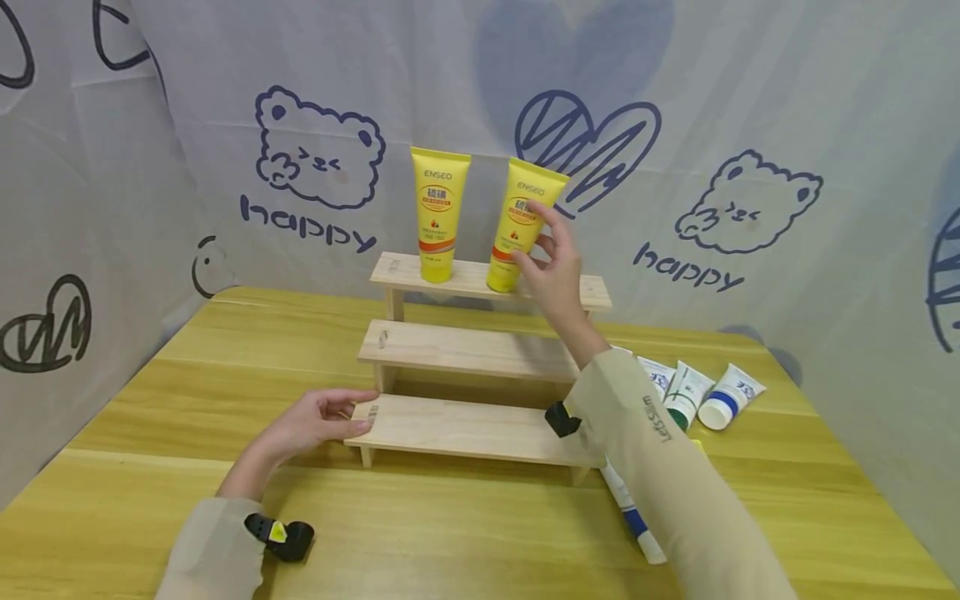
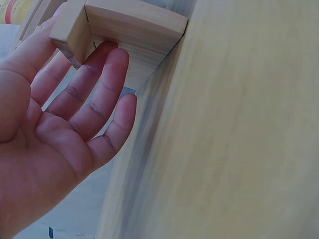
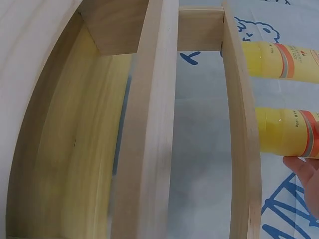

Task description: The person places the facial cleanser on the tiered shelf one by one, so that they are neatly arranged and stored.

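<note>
A three-step wooden display stand [image 1: 465, 348] stands on the table. My left hand [image 1: 311, 425] holds the left end of its lowest step; in the left wrist view the fingers [image 2: 107, 94] curve in under the board's end. On the top step, a yellow squeeze tube [image 1: 437, 217] stands upright on its cap. To its right, my right hand [image 1: 553, 262] grips a second yellow squeeze tube [image 1: 517, 221] between thumb and fingers. This tube leans to the right, its cap end at the top step. In the right wrist view the fingertips touch the held tube [image 3: 281, 130].
Several white tubes [image 1: 731, 396] lie on the wood-grain table [image 1: 795, 492] at the right. Another white tube with a blue band [image 1: 633, 517] lies partly under my right sleeve [image 1: 675, 483]. A printed cloth [image 1: 450, 75] hangs behind the table.
</note>
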A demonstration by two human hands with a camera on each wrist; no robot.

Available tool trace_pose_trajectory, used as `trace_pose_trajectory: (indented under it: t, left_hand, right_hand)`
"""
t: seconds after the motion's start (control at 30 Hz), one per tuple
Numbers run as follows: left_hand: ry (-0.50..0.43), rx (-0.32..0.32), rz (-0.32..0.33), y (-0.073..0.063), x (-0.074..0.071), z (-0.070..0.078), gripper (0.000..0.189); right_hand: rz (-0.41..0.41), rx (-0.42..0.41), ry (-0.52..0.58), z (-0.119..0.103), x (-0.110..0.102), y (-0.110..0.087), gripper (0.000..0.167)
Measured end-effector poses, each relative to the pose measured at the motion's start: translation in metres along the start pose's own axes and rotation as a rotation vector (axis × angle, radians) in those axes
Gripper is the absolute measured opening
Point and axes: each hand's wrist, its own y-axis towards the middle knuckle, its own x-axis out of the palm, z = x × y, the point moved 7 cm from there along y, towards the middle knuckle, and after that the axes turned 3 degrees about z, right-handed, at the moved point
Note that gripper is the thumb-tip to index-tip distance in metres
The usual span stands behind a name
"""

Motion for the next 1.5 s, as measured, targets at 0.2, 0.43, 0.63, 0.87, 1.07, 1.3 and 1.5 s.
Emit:
trace_pose_trajectory:
  t: [0.2,0.43,0.63,0.87,1.07,1.3,1.5]
  left_hand:
    - [0.003,-0.002,0.001,-0.001,0.000,0.000,0.050]
    - [0.019,-0.006,0.007,-0.001,-0.001,0.000,0.051]
    - [0.026,-0.008,0.009,-0.001,-0.001,0.001,0.051]
    - [0.015,-0.005,0.004,0.000,-0.001,0.002,0.051]
    - [0.010,-0.005,-0.001,0.000,0.000,0.002,0.051]
    - [0.015,-0.007,0.002,0.000,0.000,0.002,0.052]
    - [0.014,-0.015,0.009,0.000,-0.001,0.001,0.052]
  right_hand:
    - [-0.028,-0.012,-0.044,-0.001,0.009,0.001,0.058]
    - [-0.086,0.010,-0.007,0.002,0.018,0.004,0.062]
    - [-0.122,0.052,0.030,-0.003,0.020,0.004,0.067]
    - [-0.148,0.079,0.028,-0.019,0.021,-0.002,0.071]
    - [-0.137,0.117,-0.036,-0.019,0.015,-0.007,0.071]
    - [-0.104,0.146,-0.061,-0.007,-0.001,-0.011,0.060]
    - [-0.114,0.153,-0.134,0.010,-0.014,-0.017,0.049]
